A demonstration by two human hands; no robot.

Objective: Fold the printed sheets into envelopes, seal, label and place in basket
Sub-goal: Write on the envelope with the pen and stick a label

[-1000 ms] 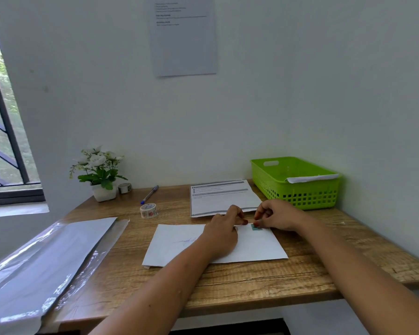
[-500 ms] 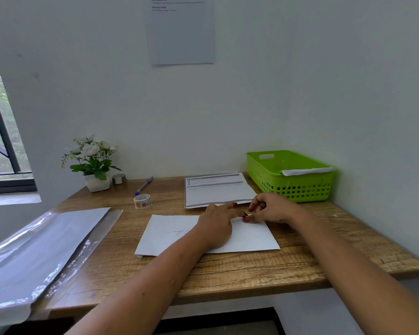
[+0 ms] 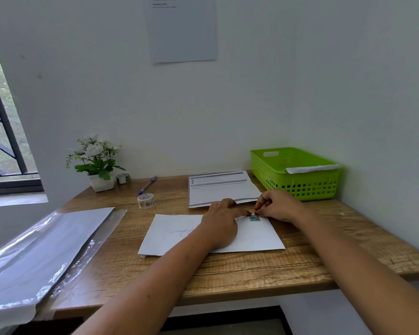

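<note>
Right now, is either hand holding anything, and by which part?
Neither hand lifts anything. The left hand lies flat on the white envelope, and the right hand fingertips meet at the top edge of a small teal sticker on it.

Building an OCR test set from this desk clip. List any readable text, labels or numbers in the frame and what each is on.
No text here is legible enough to quote.
Sheet on the wall: a few printed lines at the top, too small to read.
Printed sheet on the desk: grey header bars and text lines, blurred.
Envelope: blue pen scribble, unreadable.
Small sticker on the envelope: picture only, unclear.
Tape roll: printed pattern, no words visible.
</note>
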